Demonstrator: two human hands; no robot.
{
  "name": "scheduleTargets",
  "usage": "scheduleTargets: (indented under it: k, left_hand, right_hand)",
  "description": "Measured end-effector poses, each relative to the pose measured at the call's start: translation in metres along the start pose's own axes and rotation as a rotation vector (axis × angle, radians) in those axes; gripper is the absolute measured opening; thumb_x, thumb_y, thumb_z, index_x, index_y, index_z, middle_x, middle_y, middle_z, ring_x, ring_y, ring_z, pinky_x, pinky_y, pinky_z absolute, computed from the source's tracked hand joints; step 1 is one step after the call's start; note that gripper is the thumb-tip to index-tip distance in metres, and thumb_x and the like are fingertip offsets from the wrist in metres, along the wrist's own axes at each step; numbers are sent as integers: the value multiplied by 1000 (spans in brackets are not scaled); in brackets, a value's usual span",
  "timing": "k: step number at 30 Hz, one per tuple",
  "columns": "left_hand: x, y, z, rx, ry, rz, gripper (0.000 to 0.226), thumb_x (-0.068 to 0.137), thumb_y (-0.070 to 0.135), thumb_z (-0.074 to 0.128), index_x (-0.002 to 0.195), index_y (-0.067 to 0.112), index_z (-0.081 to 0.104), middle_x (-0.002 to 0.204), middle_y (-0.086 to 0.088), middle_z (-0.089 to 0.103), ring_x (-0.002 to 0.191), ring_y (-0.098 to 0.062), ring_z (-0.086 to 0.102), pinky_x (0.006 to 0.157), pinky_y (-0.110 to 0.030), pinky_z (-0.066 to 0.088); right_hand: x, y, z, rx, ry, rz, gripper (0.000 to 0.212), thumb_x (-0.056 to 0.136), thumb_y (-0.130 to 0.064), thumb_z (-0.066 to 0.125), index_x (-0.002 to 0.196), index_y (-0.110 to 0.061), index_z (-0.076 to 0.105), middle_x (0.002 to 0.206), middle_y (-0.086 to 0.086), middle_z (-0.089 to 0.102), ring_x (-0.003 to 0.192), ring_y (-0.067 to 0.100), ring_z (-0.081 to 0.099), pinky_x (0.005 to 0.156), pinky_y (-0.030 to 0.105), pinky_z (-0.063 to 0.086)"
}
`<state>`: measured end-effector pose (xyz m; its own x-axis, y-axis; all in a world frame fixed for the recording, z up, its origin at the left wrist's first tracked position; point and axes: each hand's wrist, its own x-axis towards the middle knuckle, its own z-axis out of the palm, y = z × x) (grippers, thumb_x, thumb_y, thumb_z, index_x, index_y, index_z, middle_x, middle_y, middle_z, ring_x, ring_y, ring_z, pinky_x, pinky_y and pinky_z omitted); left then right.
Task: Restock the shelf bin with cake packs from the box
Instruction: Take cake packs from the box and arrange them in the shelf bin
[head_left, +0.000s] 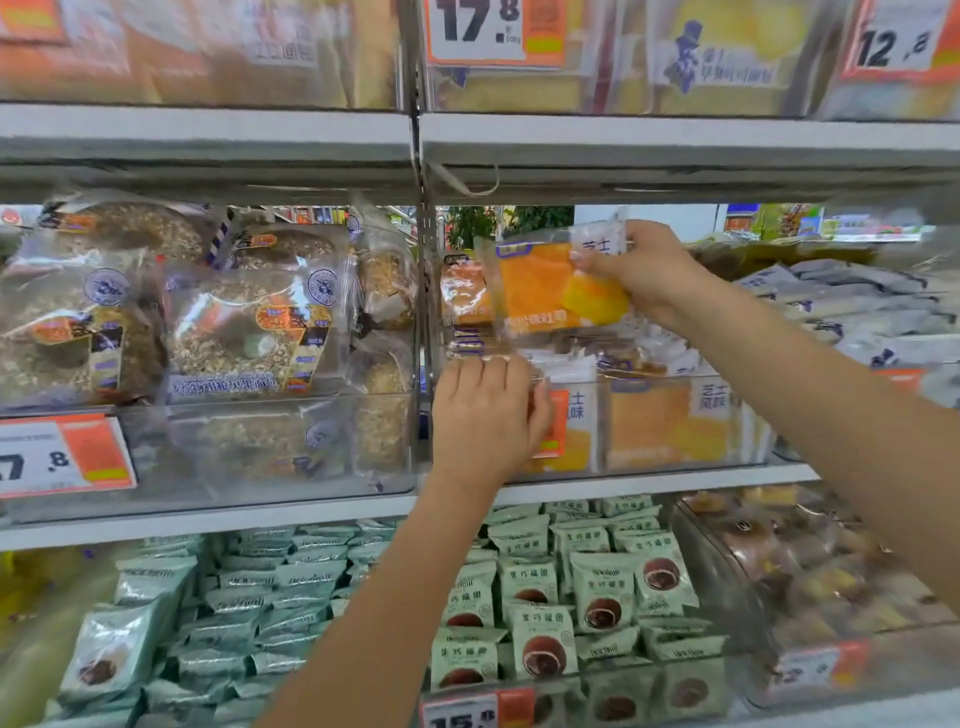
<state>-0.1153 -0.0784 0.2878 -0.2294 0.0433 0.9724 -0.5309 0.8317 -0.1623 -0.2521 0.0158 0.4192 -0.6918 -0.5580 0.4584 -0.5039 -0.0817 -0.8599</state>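
My right hand (641, 270) grips an orange-and-yellow cake pack (545, 288) by its right end and holds it above the clear shelf bin (675, 457) on the middle shelf. The bin holds several similar cake packs (670, 421), upright behind its front wall and stacked further back. My left hand (485, 415) rests over the bin's front left rim, fingers curled on the rim and the packs there. The box is not in view.
To the left a clear bin holds ring-shaped seeded breads (234, 332). Grey packs (857, 301) lie to the right. Green snack packs (545, 603) fill the shelf below. Orange price tags (67, 457) hang on bin fronts. A shelf board (675, 150) runs close above.
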Motion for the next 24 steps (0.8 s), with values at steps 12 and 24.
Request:
scheduleTargets:
  k: [12,24]
  left_hand:
    - [-7,2,10,38,102,21,37,94,31,35,72,14,59,65,-4,56,61,-24,51,68,-33,34]
    - [-5,2,8,45,49,17,38,94,31,34,74,14,62,65,-3,57,62,-24,53,69,-33,35]
  right_hand:
    - [90,48,89,-204,-28,38,58,86,-27,68,134,-6,43,135,11,51,123,27,49,96,32,43]
    - [94,60,88,-444,-16,81,87,79,-49,68,139,-6,21,138,16,45,125,34,46,102,47,42]
